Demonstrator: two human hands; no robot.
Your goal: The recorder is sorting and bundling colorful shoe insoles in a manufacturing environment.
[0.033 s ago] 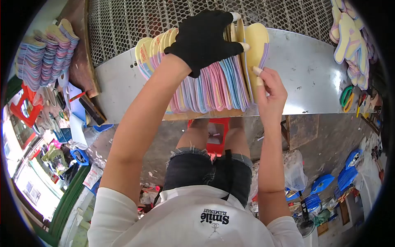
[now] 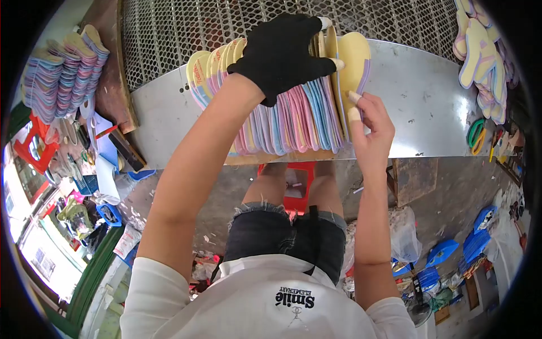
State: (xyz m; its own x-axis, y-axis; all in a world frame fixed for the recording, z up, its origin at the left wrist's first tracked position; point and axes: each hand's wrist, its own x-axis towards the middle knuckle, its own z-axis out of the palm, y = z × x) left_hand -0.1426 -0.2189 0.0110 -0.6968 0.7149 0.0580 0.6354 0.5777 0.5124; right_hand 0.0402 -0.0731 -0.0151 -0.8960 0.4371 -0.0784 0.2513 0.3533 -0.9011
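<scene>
**A:** What do your hands hold here?

**B:** Your left hand (image 2: 285, 53), in a black glove, lies clamped over the top of the insoles (image 2: 282, 121), a row of them standing on edge like filed cards. Your right hand (image 2: 370, 127), bare with taped fingertips, pinches the rim of the yellow insole (image 2: 354, 62) at the row's right end.

**A:** Where does the row stand?

**B:** On the metal table (image 2: 429, 96), at its near edge over your knees, just in front of the mesh panel (image 2: 226, 28). More insoles lie stacked far left (image 2: 56, 79) and far right (image 2: 485, 62).

**A:** How do they look?

**B:** Thin, foot-shaped sheets in pink, blue, lilac and yellow; some faces carry print.

**A:** How will they handle?

**B:** Judged by their thinness and slight curl: light, soft and flexible, probably foam. A single one should bend if pinched at the tip, so grip it along the long edge near the middle. The row would likely fan or topple once unsupported; press it from both ends.
</scene>
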